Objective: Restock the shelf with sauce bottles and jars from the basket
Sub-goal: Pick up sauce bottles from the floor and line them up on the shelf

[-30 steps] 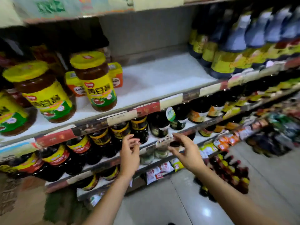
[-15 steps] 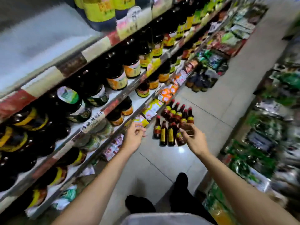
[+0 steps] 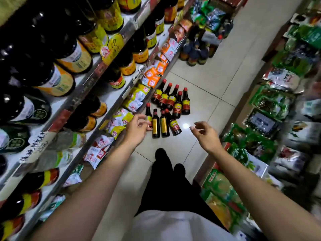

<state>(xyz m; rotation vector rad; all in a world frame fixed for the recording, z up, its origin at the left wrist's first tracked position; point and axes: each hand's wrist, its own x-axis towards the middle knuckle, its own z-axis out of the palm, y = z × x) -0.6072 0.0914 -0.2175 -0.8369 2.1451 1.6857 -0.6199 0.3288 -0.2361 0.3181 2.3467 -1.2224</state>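
Shelves [image 3: 97,68] run from 8 to 11 o'clock, bottle rows [image 3: 69,56] on their tiers; packets [image 3: 119,119] line the lower edge; a bottle cluster [image 3: 166,108] stands on the floor [image 3: 217,72] at 12 o'clock, beside the packets; a second cluster [image 3: 196,51] behind it at 1 o'clock; bags [image 3: 271,101] at 3 o'clock.

The floor [image 3: 210,79] is a bare strip between the shelf [image 3: 96,69] on the left and the rack of bags [image 3: 271,101] on the right. Small bottles [image 3: 166,108] stand on it, close to the shelf. There is bare tile to their right. Packets [image 3: 121,117] stick out from the low shelf. More bottles [image 3: 196,51] stand farther along.
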